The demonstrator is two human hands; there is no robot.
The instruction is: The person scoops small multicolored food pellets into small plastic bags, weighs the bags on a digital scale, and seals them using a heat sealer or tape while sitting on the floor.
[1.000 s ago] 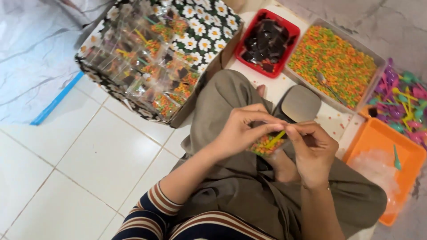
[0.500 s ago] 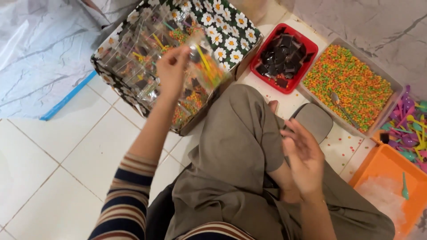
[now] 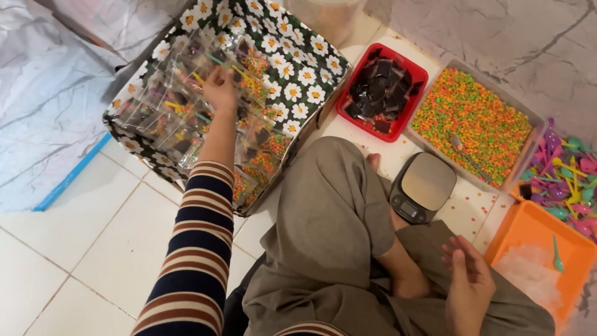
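Packets (image 3: 186,118) of clear film, filled with coloured sweets, dark pieces and small spoons, are seen piled in a daisy-patterned box (image 3: 292,62) at eleven o'clock; many are already done. Loose stock is still left: a red tray (image 3: 344,102) of dark squares at one o'clock, a clear tub (image 3: 541,121) of orange and green sweets at two, pastel spoons (image 3: 569,177) and an orange tray (image 3: 528,230) at three. A small scale (image 3: 423,186) sits bare beside the knee on the tiled floor (image 3: 74,249). The left hand (image 3: 219,88) is stretched out, striped sleeve extended, fingers lowered onto the packets; whether one is pinched cannot be told. The right hand (image 3: 467,287) is rested over the lap at five o'clock, fingers loosely apart and empty.
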